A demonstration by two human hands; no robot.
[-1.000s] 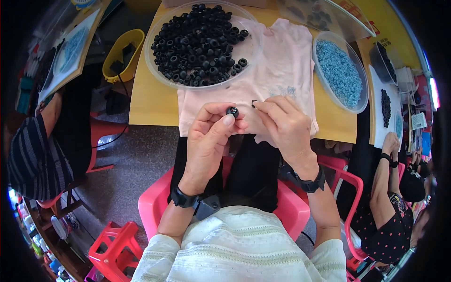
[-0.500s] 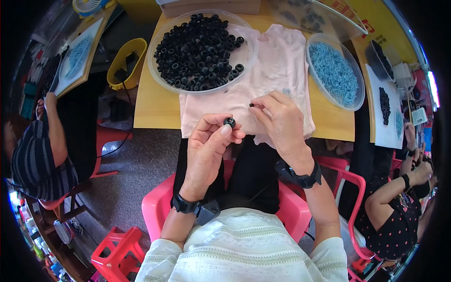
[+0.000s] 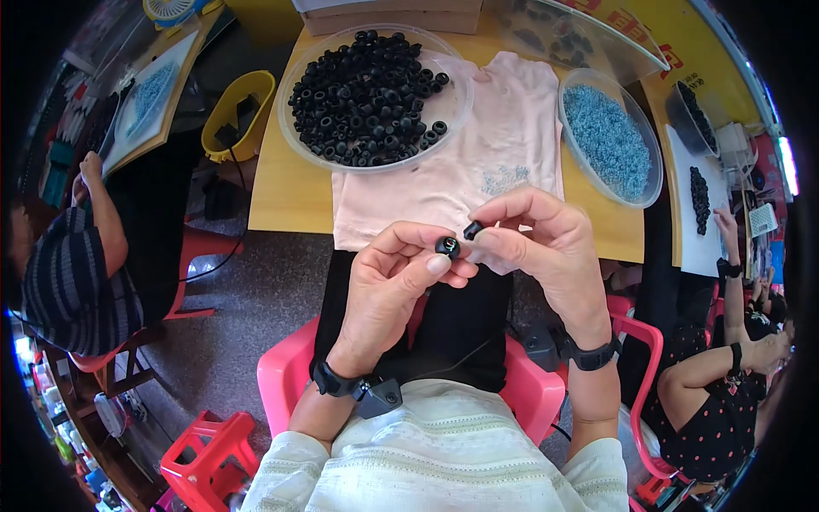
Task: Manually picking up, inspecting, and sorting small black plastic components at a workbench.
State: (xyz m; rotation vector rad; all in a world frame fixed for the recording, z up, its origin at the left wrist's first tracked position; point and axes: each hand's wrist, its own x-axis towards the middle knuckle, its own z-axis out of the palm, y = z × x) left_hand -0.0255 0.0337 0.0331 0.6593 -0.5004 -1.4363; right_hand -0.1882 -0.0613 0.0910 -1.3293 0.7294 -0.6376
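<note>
Both hands have come back off the pink cloth [image 3: 478, 162] toward the body since the earlier frames, and now hover over the lap, below the tabletop [image 3: 281, 183] edge. Left hand [image 3: 401, 282] pinches a black ring [image 3: 447, 247] between thumb and forefinger, its grip closed on it. Right hand [image 3: 546, 247] grasps a smaller black piece [image 3: 473, 229] at its fingertips, just right of and above the ring, nearly touching it. Beyond the cloth sits a clear dish of black rings [image 3: 371, 85]; right of the cloth, a dish of blue beads [image 3: 610, 136].
</note>
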